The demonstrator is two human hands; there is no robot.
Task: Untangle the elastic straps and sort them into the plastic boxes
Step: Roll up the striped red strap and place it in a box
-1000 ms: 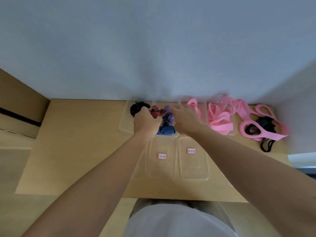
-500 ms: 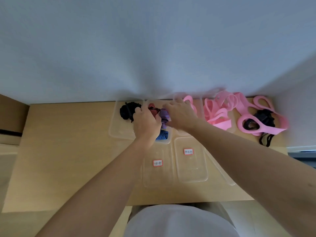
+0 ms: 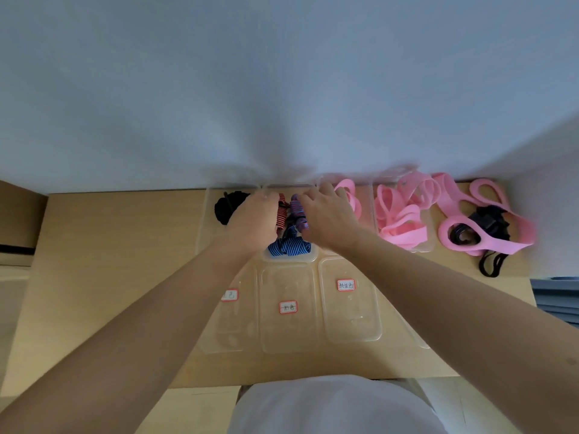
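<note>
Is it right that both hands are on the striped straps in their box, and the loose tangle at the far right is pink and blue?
Not quite: in the head view the loose tangle is pink and black, not blue. The left hand and right hand do hold the striped straps in their box.

The left grip [image 3: 257, 220] and the right grip [image 3: 326, 217] are bare, with nothing worn on them. Behind each, the left forearm [image 3: 156, 324] and the right forearm [image 3: 438, 296] are unsleeved right out to the frame edges. The right forearm has a small dark spot far back from its grip. Behind and between both grips, a plain, smooth, pale grey-white garment [image 3: 332, 405] covers the torso.
</note>
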